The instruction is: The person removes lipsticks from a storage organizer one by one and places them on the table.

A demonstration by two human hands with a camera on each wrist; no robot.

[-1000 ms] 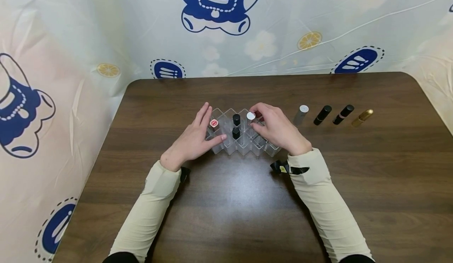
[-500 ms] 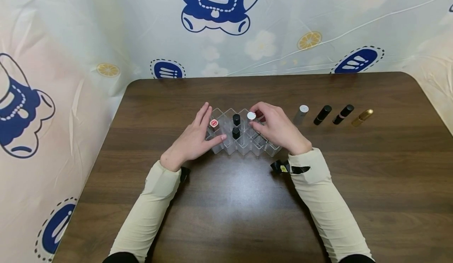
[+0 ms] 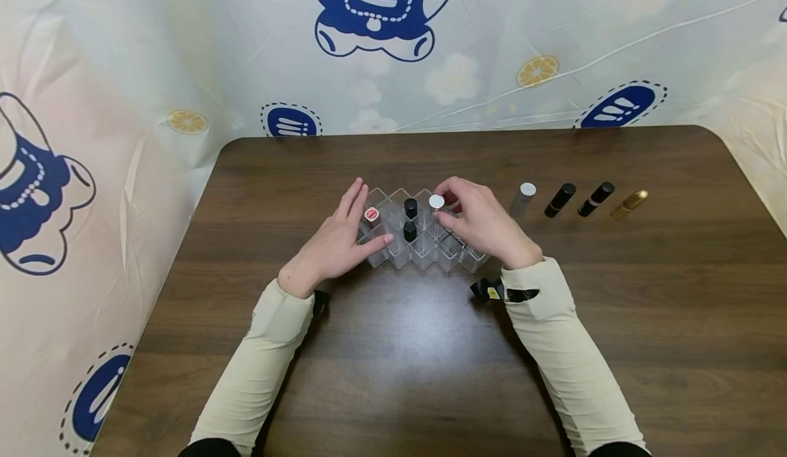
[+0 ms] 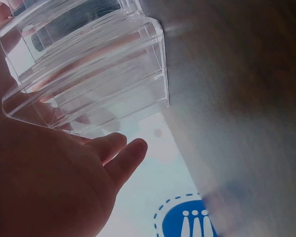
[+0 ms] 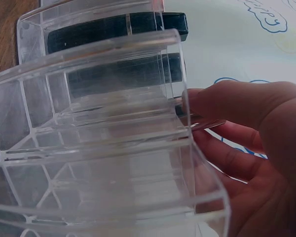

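A clear plastic lipstick organizer (image 3: pixel 423 257) with diamond-shaped compartments stands on the table. My right hand (image 3: pixel 488 228) pinches a white-topped lipstick tube (image 3: pixel 436 201) between thumb and fingers at a back compartment on the right side; its lower part is hidden by the hand and the organizer. Along the organizer's left end lies my left hand (image 3: pixel 326 248), fingers straight and thumb reaching over the front edge. Two black-capped tubes (image 3: pixel 410 230) stand upright in the middle compartments, and a red-topped lipstick (image 3: pixel 371 215) stands near the left fingers. The right wrist view shows a black tube (image 5: pixel 98 32) through the clear walls.
Right of the organizer, a row holds a grey tube with a white top (image 3: pixel 522 199), a black tube (image 3: pixel 560 200), another black tube with a pale band (image 3: pixel 596 199) and a gold tube (image 3: pixel 630 205). A printed curtain (image 3: pixel 455 95) hangs behind the brown table (image 3: pixel 393 375).
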